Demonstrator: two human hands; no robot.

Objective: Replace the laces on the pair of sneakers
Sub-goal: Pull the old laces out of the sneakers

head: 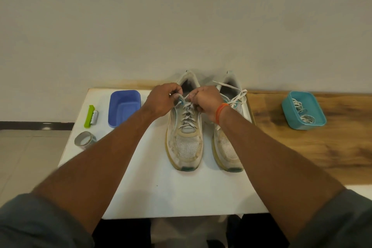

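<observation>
Your two worn white sneakers [186, 127] with teal accents sit on a white tabletop [161, 187], flanked by a blue tub [123, 110] and a teal tub [304, 109].

Both arms extended forward, sleeves pushed up. Left hand [161, 99] and right hand [208, 101] close together, fingers curled, apparently pinching; fingertips hidden.

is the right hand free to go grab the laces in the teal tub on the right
Probably not yet: the right hand pinches the lace on the left sneaker. Once it lets go, the path to the teal tub looks open.
</observation>
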